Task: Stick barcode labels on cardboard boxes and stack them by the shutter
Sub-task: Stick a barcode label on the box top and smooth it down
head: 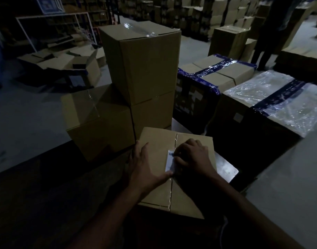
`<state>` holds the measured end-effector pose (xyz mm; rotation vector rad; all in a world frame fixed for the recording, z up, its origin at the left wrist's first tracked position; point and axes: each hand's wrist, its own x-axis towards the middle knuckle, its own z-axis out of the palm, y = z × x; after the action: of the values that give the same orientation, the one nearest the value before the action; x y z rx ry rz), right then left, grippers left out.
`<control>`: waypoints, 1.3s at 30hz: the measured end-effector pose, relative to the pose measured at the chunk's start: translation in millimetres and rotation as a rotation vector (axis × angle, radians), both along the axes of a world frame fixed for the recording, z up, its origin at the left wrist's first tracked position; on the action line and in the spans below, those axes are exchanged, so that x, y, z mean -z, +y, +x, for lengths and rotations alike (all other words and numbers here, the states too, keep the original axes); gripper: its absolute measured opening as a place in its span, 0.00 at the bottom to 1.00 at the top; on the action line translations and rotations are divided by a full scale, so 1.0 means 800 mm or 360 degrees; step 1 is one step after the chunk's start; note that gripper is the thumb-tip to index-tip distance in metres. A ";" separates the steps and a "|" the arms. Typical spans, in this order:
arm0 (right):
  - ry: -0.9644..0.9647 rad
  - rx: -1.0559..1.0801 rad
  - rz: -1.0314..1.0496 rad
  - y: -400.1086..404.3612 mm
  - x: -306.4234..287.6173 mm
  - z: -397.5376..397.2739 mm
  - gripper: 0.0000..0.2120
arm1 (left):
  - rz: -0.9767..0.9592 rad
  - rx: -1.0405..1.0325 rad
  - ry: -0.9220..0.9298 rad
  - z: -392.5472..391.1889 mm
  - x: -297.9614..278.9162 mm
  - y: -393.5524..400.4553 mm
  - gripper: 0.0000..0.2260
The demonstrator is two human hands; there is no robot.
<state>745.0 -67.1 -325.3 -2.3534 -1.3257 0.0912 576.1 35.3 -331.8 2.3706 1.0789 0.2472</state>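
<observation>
A tall stack of boxes [141,69] stands just behind the near cardboard box [159,159], blocking the way forward. A lower box [98,121] closes the left; blue-taped boxes [215,76] and a plastic-wrapped box [272,105] crowd the right. Bare floor [28,123] lies open far left.

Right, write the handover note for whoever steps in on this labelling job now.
Left hand: flat on the near box, thumb at the barcode label's lower corner.
Right hand: fingers pressing the label down beside the taped seam.
Done: label is on the box top, being smoothed.
Left: finish pressing, then carry this box to the stack; the shutter is not in view. Plain stacked boxes stand just ahead.
</observation>
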 end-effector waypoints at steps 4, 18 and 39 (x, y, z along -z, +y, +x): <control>-0.0011 -0.0104 0.0039 0.004 0.003 0.001 0.11 | 0.0021 -0.0006 0.0021 0.002 0.001 0.003 0.58; 0.0046 -0.0176 0.0092 0.006 0.007 0.010 0.11 | 0.0006 -0.0034 -0.0088 0.002 0.007 0.005 0.56; 0.0046 0.0089 0.0146 -0.012 0.009 0.000 0.10 | 0.0016 -0.0034 -0.0146 0.000 0.007 0.003 0.55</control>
<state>744.7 -76.5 -332.2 -2.3012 -1.2236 0.0467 576.0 37.7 -337.4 2.3334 1.0629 0.3665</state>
